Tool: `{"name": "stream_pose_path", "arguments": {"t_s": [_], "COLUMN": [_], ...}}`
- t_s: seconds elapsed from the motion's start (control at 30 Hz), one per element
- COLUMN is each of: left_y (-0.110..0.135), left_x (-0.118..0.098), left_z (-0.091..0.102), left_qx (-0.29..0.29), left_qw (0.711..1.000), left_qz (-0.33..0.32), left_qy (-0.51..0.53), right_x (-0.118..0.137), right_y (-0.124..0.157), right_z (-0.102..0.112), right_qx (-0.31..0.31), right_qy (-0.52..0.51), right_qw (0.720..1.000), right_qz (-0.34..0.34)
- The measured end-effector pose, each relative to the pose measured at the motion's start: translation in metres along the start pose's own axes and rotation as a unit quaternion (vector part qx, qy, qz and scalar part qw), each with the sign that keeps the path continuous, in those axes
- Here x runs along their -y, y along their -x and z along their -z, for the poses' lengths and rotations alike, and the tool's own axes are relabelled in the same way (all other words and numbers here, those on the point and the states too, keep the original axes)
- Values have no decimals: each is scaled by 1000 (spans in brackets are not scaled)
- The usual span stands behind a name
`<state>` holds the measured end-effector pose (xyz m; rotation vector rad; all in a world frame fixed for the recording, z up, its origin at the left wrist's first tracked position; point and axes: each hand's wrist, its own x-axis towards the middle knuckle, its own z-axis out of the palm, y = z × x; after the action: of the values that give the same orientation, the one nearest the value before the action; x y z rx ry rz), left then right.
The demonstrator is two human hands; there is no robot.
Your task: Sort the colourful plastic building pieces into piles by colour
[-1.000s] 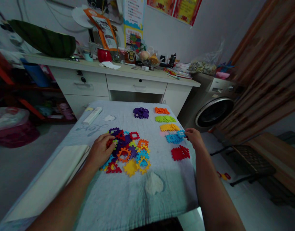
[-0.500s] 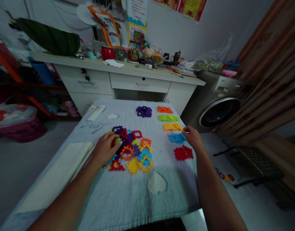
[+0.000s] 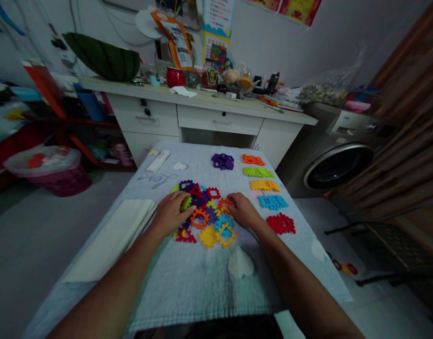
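A mixed heap of coloured plastic puzzle tiles (image 3: pixel 206 219) lies in the middle of a light blue cloth-covered table (image 3: pixel 198 278). My left hand (image 3: pixel 172 213) rests on the heap's left side, fingers curled over a green tile. My right hand (image 3: pixel 241 210) lies on the heap's right side, fingers bent onto an orange tile. Sorted piles sit to the right: purple (image 3: pixel 222 161), orange (image 3: pixel 253 159), green (image 3: pixel 257 172), yellow (image 3: pixel 265 185), blue (image 3: pixel 272 202) and red (image 3: pixel 281 223).
A folded white cloth (image 3: pixel 112 238) lies at the table's left edge, a white tube (image 3: pixel 158 161) at the far left. Behind stand a cluttered white desk (image 3: pixel 209 115) and a washing machine (image 3: pixel 338 162). A dark chair (image 3: pixel 389 245) is on the right.
My right hand has left the blue pile and moved left onto the mixed heap. The view has shifted left. My left hand stays on the heap.
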<state>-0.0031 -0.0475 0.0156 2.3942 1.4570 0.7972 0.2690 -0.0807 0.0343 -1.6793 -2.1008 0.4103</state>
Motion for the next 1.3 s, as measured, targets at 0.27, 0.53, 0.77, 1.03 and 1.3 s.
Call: {"name": "stream_pose_path", "arguments": {"t_s": [0.27,0.53,0.77,1.03,1.3], "left_y": [-1,-2,0,11,33], "left_x": [-3,-7,-2,-41,-95], "left_z": [1,-1,2,14,0], "left_qx": [-15,-67,-72,-11,124], "left_qw": [999,993,997,990,953], "left_qz": [21,33,18,-143,-275], "left_qy": [32,91,34,0,11], "right_x": [-6,-13,-14,-21,-29], "right_y": [-3,-2,7,7,7], "right_z": [-8,-4,-4,-3,-8], "right_qx": [-73,-240,-98,-65,-93], "right_qy": [-114,-116,-82,-4,-5], "right_qw": [989,963,991,997,995], "right_qz": [-59,-39,40,34,33]}}
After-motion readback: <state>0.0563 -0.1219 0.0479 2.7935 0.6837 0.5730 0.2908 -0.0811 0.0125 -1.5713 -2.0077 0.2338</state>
